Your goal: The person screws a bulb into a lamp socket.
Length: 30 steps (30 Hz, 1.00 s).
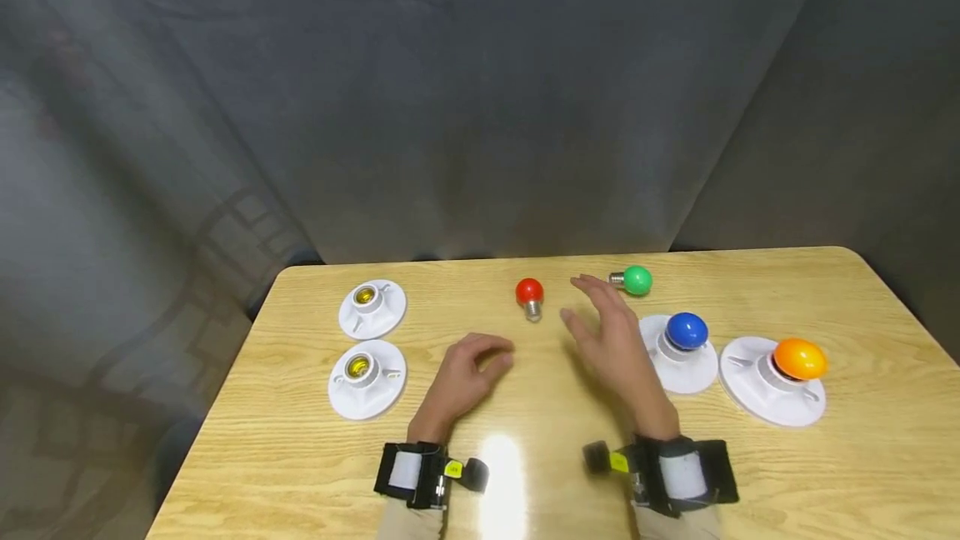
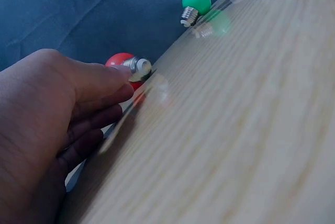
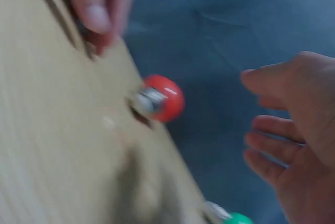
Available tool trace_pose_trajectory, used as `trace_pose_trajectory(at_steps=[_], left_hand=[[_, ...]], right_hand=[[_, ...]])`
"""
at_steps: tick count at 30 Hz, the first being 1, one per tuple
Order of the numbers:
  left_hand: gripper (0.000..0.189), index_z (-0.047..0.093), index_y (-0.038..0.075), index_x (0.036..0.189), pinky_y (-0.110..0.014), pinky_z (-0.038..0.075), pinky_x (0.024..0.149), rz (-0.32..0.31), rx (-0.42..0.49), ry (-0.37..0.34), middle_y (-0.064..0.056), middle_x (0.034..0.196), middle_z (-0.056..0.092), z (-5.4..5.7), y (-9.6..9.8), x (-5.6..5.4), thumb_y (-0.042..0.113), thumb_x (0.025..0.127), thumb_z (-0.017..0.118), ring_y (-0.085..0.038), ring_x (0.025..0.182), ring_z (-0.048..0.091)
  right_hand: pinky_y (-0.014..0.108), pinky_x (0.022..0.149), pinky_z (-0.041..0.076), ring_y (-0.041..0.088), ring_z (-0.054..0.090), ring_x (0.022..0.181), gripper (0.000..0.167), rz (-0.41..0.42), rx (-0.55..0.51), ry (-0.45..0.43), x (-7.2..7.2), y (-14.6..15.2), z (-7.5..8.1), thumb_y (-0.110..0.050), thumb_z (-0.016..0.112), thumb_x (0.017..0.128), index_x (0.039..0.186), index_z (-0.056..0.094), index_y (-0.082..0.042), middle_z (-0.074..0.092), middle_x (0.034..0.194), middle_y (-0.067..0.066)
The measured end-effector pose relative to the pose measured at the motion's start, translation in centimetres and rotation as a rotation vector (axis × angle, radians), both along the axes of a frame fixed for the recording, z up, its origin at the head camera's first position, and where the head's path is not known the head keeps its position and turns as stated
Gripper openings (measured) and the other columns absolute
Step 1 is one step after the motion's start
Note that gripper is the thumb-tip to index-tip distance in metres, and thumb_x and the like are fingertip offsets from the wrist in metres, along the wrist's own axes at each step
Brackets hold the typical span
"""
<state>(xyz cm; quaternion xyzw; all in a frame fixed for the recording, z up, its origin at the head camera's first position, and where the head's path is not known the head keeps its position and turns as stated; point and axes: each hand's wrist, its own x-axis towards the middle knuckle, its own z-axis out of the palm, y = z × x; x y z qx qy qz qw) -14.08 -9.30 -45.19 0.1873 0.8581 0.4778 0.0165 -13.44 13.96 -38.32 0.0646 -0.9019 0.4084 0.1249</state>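
Left sockets: far socket (image 1: 386, 315) just behind near socket (image 1: 377, 400), both white, gold threads showing.
Left hand (image 1: 461, 375): loosely curved, thumb and fingertips apart; thumb partly covers red bulb in left wrist view.
Red bulb (image 1: 529, 290): lying on table (image 1: 255, 448), between hands, toward back edge.
Right hand (image 1: 613, 344): fingers spread, between red and green bulbs.
Green bulb (image 1: 638, 281): lying sideways, just past right fingers.
Blue bulb (image 1: 686, 330): in white base (image 1: 693, 375), beside right wrist.
Orange bulb (image 1: 800, 358): far right, tilted in another base (image 1: 776, 411).

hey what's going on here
A person's two hands hold nothing. The left hand is nearest the red bulb; the right hand is near the green bulb. Both bulbs lie on the table. The blue bulb and orange bulb sit in sockets; two left-side sockets have none.
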Motion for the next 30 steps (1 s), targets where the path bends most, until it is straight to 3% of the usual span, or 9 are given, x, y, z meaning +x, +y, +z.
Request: trace_pose_trajectory(at_steps=[6,10,16,30], left_hand=[[0.037,0.063,0.025,0.126,-0.041,0.041,0.111,0.007,0.008,-0.025,0.009,0.132,0.061,-0.3,0.2,0.0,0.034,0.09,0.067,-0.012,0.127,0.053],[0.051,0.052,0.03,0.138,-0.043,0.036,0.116,0.012,-0.012,-0.002,0.012,0.144,0.051,-0.2,0.2,0.0,0.038,0.09,0.067,-0.013,0.135,0.046],[0.056,0.047,0.032,0.141,-0.043,0.036,0.115,0.036,-0.029,-0.01,0.009,0.145,0.05,0.3,0.0,0.1,0.041,0.09,0.066,-0.015,0.135,0.047],[0.051,0.052,0.027,0.138,-0.043,0.038,0.114,0.044,-0.036,-0.032,0.004,0.14,0.055,0.2,0.0,0.1,0.041,0.091,0.064,-0.017,0.133,0.05]], right_hand=[[0.059,0.113,0.033,0.036,0.036,0.141,0.061,0.018,-0.088,-0.058,-2.0,-1.9,-2.6,-0.028,0.066,0.092,0.146,0.041,-0.014,0.036,0.155,0.012],[0.063,0.111,0.033,0.036,0.035,0.142,0.065,0.035,-0.133,-0.096,-2.9,-2.4,-3.8,-0.032,0.066,0.091,0.148,0.038,-0.02,0.032,0.157,0.008],[0.066,0.112,0.029,0.035,0.031,0.145,0.066,0.086,-0.176,-0.144,-4.0,-3.5,-5.5,-0.034,0.066,0.091,0.149,0.037,-0.024,0.031,0.158,0.005],[0.052,0.115,0.035,0.032,0.044,0.137,0.057,0.077,-0.178,-0.162,-4.4,-4.1,-6.7,-0.021,0.061,0.094,0.147,0.04,-0.015,0.046,0.148,0.012]])
